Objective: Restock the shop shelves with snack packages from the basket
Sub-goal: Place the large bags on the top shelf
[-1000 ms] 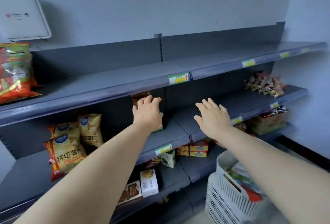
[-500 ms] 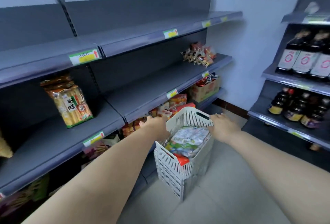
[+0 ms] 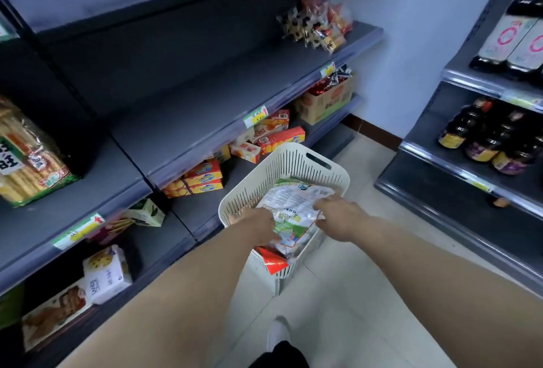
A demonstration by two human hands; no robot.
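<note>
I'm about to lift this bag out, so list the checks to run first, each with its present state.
1. Left hand grips the white and green snack bag: ok, fingers curled on its left edge.
2. Right hand grips the bag: ok, on its right edge.
3. Bag on top in the basket: ok, it lies over a red package.
4. Bag free of the red package: cannot tell.
5. Room on the middle shelf: ok, a wide bare stretch.
</note>
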